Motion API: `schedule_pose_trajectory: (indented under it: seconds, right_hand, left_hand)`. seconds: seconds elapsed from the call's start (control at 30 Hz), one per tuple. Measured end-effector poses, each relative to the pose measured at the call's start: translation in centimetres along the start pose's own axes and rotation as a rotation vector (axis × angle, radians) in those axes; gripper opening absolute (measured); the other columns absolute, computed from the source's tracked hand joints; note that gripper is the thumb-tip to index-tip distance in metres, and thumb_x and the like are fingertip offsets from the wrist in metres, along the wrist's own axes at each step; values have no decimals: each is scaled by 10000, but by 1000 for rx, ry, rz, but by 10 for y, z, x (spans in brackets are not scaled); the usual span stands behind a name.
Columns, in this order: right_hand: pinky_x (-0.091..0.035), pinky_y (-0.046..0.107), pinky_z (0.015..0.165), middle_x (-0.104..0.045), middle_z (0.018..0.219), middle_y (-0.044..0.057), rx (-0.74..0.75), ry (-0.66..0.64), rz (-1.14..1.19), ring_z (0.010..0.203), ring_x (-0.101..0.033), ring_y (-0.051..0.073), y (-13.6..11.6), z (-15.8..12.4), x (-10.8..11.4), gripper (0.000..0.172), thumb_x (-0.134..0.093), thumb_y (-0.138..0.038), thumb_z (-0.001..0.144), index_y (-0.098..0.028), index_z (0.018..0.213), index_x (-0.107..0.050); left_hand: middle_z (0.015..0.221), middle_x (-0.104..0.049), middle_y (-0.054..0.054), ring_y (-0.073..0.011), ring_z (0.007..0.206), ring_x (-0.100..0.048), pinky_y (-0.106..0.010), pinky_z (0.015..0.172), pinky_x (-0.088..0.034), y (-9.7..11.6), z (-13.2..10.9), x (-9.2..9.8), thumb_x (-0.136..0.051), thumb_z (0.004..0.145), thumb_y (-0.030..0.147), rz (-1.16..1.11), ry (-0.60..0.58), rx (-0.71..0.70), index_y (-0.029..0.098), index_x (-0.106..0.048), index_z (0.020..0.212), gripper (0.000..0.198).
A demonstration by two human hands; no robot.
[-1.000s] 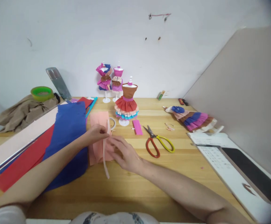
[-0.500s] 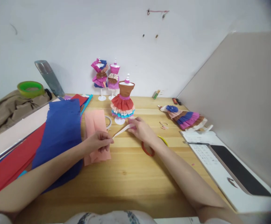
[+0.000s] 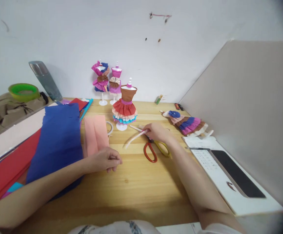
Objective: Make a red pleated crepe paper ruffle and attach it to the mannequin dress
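In the head view, my right hand [image 3: 157,132] pinches one end of a narrow white strip [image 3: 134,138], whose free end slants down to the left above the table. Just under this hand lie scissors [image 3: 150,152] with one red and one yellow handle loop; the hand hides part of them. My left hand [image 3: 109,159] is closed, fingers curled, with nothing visible in it. It is by the lower end of a folded peach crepe paper [image 3: 95,133]. Beyond the hands stands a small dress form [image 3: 125,105] in a brown bodice and ruffled red, peach, white and blue skirt.
Two more dressed forms [image 3: 101,78] stand by the wall. A tape roll [image 3: 110,127] lies beside the peach paper. Blue crepe paper [image 3: 58,143], a green tape roll [image 3: 23,92] and a flask [image 3: 47,81] are left; another dress [image 3: 189,124] and a white board [image 3: 229,175] are right.
My left hand has let go of the white strip and moved down towards me. My right hand has shifted slightly right with the strip, and more of the scissors shows.
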State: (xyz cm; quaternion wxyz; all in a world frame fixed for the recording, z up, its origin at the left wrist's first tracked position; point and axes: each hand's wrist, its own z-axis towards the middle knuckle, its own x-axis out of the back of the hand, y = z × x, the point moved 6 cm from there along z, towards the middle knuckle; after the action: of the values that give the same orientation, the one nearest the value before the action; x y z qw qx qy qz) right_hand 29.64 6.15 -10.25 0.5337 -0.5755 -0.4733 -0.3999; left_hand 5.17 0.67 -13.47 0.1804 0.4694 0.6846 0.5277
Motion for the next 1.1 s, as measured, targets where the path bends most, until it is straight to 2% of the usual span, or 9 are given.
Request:
schedule_pose_trajectory:
  seconds: [0.2, 0.43, 0.53, 0.6, 0.73, 0.8, 0.87, 0.97, 1.1]
  right_hand:
    - [-402, 256, 555, -719, 685, 117, -306, -38, -154, 596, -642, 195, 93, -12, 23, 196, -686, -245, 802, -90, 907, -743]
    - [-404, 237, 615, -751, 785, 145, -301, 0, -211, 740, -687, 197, 101, -16, 0, 166, -604, -174, 864, -111, 881, -756]
    - [-395, 238, 625, -754, 814, 137, -247, 35, -218, 765, -681, 196, 85, -18, 3, 178, -592, -198, 870, -133, 872, -757]
    - [-389, 252, 616, -743, 790, 146, -204, 48, -222, 744, -672, 207, 66, -22, 9, 210, -592, -248, 872, -128, 800, -749]
    - [-398, 255, 629, -726, 790, 116, 26, 63, -141, 697, -644, 186, -6, -39, 9, 197, -570, -184, 848, -160, 714, -712]
    - [-411, 243, 618, -716, 756, 88, 195, 55, 54, 655, -627, 169, -50, -51, 1, 178, -567, -98, 789, -166, 670, -679]
    - [-431, 232, 629, -703, 749, 53, 315, 116, 294, 669, -624, 160, -86, -61, -5, 180, -562, -45, 737, -172, 650, -653]
    - [-403, 218, 534, -587, 589, 0, 308, 279, 614, 567, -552, 138, -108, -64, -15, 218, -550, -88, 772, -183, 578, -581]
    - [-490, 270, 648, -652, 707, 46, 335, 516, 613, 668, -597, 171, -117, -60, -25, 193, -525, -120, 831, -183, 680, -628]
  left_hand:
    - [586, -617, 16, -90, 450, -515, -193, 451, -360, -11, 3, -3, -606, 713, 411, -23, -43, 19, 150, -621, 772, 268]
    - [617, -627, 4, -97, 459, -534, -192, 455, -378, -12, 5, -4, -560, 771, 343, 24, -66, 14, 147, -614, 781, 204]
    - [728, -699, -51, -144, 572, -626, -237, 551, -478, -3, 0, -4, -491, 851, 297, 184, 0, -85, 141, -661, 891, 234]
    - [973, -742, -115, -211, 854, -698, -313, 778, -535, 18, -7, -6, -466, 898, 264, 376, 94, -290, 153, -681, 1039, 279]
    - [1484, -493, -150, -299, 1406, -408, -437, 1173, -281, 63, -19, -25, -514, 911, 179, 667, 144, -744, 188, -546, 1359, 449]
    - [1539, -411, -170, -324, 1470, -287, -484, 1213, -167, 70, -12, -27, -553, 896, 156, 659, 193, -768, 155, -486, 1414, 522]
    - [1479, -471, -216, -357, 1421, -365, -503, 1183, -227, 67, 2, -19, -582, 872, 152, 490, 329, -630, 95, -475, 1407, 548]
    - [1344, -600, -171, -287, 1282, -527, -422, 1108, -365, 49, 17, -8, -480, 946, 228, 57, 466, -414, 118, -530, 1338, 410]
    - [1065, -694, -81, -196, 1067, -619, -305, 980, -458, 26, 29, -5, -527, 927, 236, -724, 566, -284, 158, -651, 920, 147]
